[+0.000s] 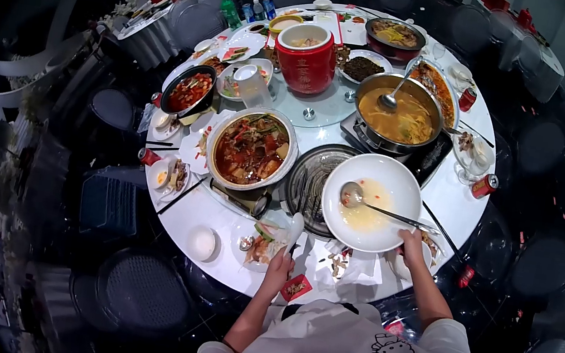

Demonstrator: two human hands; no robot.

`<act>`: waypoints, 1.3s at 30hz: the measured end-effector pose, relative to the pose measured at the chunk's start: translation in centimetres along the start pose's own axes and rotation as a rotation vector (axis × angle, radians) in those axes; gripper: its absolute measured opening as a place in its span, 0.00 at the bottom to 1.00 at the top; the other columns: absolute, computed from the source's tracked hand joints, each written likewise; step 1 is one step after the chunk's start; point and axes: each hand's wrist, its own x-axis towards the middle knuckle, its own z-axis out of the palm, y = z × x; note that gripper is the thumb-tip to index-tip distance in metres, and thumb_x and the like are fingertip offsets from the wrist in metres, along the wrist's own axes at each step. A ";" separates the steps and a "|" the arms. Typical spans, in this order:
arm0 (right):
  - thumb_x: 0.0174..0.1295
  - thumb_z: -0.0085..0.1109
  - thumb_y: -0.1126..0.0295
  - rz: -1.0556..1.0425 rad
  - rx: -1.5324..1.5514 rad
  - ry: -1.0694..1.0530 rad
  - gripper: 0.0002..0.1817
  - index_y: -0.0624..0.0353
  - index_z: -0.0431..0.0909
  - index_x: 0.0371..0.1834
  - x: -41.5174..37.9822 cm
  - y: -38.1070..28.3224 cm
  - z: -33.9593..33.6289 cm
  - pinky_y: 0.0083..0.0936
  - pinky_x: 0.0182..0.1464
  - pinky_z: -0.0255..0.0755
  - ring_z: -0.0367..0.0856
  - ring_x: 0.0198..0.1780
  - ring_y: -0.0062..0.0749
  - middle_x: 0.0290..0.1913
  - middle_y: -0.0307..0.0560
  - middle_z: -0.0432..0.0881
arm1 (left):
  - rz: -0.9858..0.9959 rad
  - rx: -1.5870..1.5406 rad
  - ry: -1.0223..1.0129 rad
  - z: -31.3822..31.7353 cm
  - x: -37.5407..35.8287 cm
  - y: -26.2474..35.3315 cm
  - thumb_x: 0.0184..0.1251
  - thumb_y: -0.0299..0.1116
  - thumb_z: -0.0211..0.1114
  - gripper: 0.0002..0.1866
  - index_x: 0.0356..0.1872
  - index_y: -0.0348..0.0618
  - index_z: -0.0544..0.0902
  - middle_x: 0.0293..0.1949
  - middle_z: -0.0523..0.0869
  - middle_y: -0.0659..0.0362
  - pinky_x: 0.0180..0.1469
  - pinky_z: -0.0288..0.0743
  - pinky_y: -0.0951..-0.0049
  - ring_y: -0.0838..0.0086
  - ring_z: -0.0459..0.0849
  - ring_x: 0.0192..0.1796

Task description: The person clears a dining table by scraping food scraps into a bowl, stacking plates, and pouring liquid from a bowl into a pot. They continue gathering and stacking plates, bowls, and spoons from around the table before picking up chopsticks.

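My right hand (411, 245) grips the near right rim of a large shallow white bowl (404, 194), which is tilted over the table's near side. Some pale yellow broth (366, 216) with red bits lies in it, and a metal ladle (352, 194) rests inside, its handle pointing right. Closed fingers of my left hand (277, 268) hold what looks like a white soup spoon (297, 229); its lower end is hidden. Just left of it, a small plate of food scraps (260, 249) sits at the table edge. Below the white bowl are bones on a crumpled white sheet (365, 269).
Beside the white bowl is a round dark grill plate (305, 172). A stew pot (251, 149), a soup pot (407, 114) with a ladle, and a red lidless crock (304, 64) stand beyond. A small white bowl (201, 243), chopsticks (441, 229) and red cans (485, 185) lie around.
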 end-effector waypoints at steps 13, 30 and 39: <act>0.46 0.43 0.72 -0.058 0.108 0.099 0.11 0.67 0.66 0.32 -3.4 1.1 -5.1 0.17 0.08 0.53 0.59 0.07 0.22 0.15 0.43 0.68 | 0.249 0.845 0.260 1.2 12.3 -5.6 0.46 0.20 0.46 0.26 0.52 0.25 0.55 0.40 0.70 0.37 0.43 0.66 0.61 0.48 0.70 0.43; 0.48 0.42 0.73 -0.113 0.224 0.168 0.08 0.65 0.66 0.31 -5.2 1.3 -1.5 0.15 0.07 0.54 0.60 0.06 0.21 0.14 0.41 0.68 | 1.037 1.188 -0.354 17.3 3.9 10.6 0.48 0.30 0.53 0.16 0.40 0.38 0.72 0.23 0.74 0.54 0.26 0.68 0.66 0.64 0.75 0.28; 0.57 0.43 0.67 -0.782 -0.106 0.498 0.10 0.62 0.65 0.37 -3.4 6.3 0.0 0.15 0.13 0.61 0.67 0.13 0.19 0.18 0.39 0.69 | 1.069 1.275 -0.600 25.2 3.5 8.2 0.37 0.33 0.59 0.14 0.28 0.40 0.70 0.20 0.76 0.57 0.21 0.69 0.73 0.68 0.77 0.23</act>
